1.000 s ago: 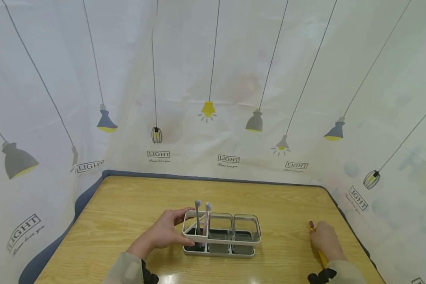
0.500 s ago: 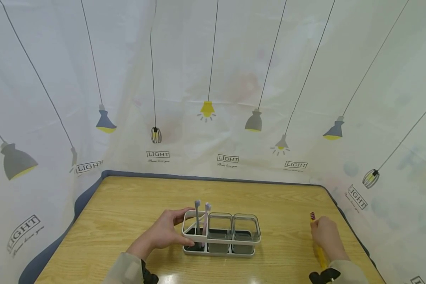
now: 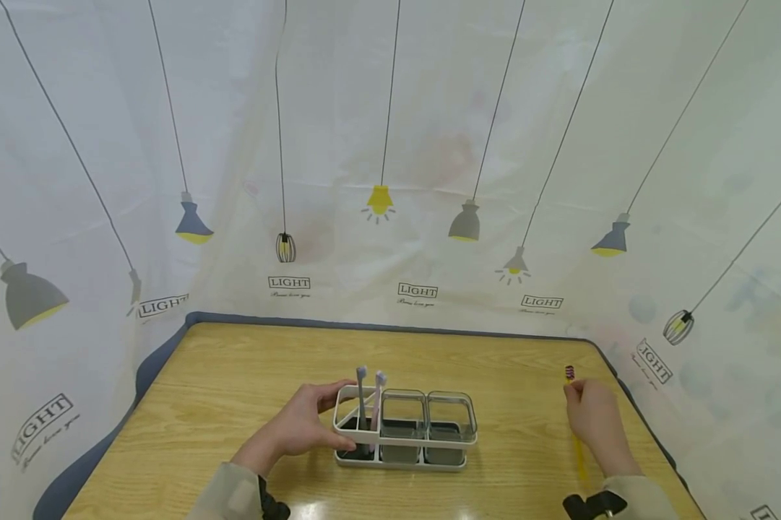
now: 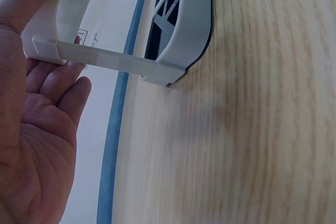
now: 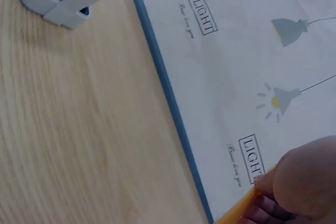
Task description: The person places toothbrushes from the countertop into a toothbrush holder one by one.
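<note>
A white toothbrush holder (image 3: 423, 443) stands upright on the table. My left hand (image 3: 302, 422) grips its left end, thumb at the front and fingers round the back. In that end's divided section stand a grey toothbrush (image 3: 362, 408) and a pale pink toothbrush (image 3: 377, 404). Two clear grey cups, a middle cup (image 3: 399, 453) and a right cup (image 3: 445, 455), sit in the other sections. Off to the right, my right hand (image 3: 594, 419) pinches a yellow toothbrush (image 3: 579, 458), its dark-and-white bristled head pointing up and away. In the right wrist view, the yellow handle (image 5: 239, 208) shows between thumb and fingers.
The wooden table (image 3: 247, 354) has a dark blue edging (image 3: 364, 326) along its far side. Behind and beside it hangs a pale curtain (image 3: 338, 144) printed with lamps. Bare wood lies between the holder and my right hand.
My right hand has risen and moved away from me with the yellow toothbrush, whose head now stands higher in view. The left hand and holder have stayed put.
</note>
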The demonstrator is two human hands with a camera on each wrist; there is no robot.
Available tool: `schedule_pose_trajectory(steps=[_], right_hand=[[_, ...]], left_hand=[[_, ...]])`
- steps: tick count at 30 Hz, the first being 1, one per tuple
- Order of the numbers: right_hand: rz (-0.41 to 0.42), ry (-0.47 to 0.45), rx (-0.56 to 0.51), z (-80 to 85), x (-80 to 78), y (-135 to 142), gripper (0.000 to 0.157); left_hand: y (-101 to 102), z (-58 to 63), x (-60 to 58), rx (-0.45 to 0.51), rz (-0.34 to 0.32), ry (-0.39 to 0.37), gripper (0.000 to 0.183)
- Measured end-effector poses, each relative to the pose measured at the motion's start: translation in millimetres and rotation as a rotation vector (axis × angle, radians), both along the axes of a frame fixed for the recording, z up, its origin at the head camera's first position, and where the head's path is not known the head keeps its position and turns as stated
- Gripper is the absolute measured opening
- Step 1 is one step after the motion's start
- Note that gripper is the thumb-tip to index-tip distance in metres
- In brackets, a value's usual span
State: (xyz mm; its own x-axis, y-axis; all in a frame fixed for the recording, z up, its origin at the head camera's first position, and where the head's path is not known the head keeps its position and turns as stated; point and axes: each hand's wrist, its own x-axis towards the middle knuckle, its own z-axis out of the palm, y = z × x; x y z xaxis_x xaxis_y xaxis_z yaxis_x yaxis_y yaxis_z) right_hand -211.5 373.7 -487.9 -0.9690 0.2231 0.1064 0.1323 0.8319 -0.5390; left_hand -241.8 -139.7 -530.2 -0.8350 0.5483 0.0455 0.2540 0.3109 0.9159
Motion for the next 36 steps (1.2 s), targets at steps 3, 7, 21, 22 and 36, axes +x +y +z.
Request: schedule_pose_trajectory(steps=[3,7,21,22,36], right_hand=[[-0.009,0.058,-0.001,5.8,2.4,-5.8,0.033],[-0.022,0.147,0.001,14.5,4.7,-14.2,0.032],[-0.095,0.371,-0.05,60.9,9.0,-44.9,0.026],[-0.101,0.369,-0.058,63.1,9.2,-47.1,0.027],[-0.086,0.515,-0.101,85.0,11.0,-76.7,0.025]], left_hand=[[0.0,-0.5,-0.1,0.002,0.001,-0.001,0.102],[0.1,-0.9,-0.1,0.0,0.003,-0.002,0.102],[-0.7,-0.6,-0.6,-0.001,-0.004,0.011,0.101],[-0.7,-0.6,-0.6,-0.001,-0.003,0.012,0.101],[0.1,-1.3,-0.5,0.001,-0.003,0.003,0.101]])
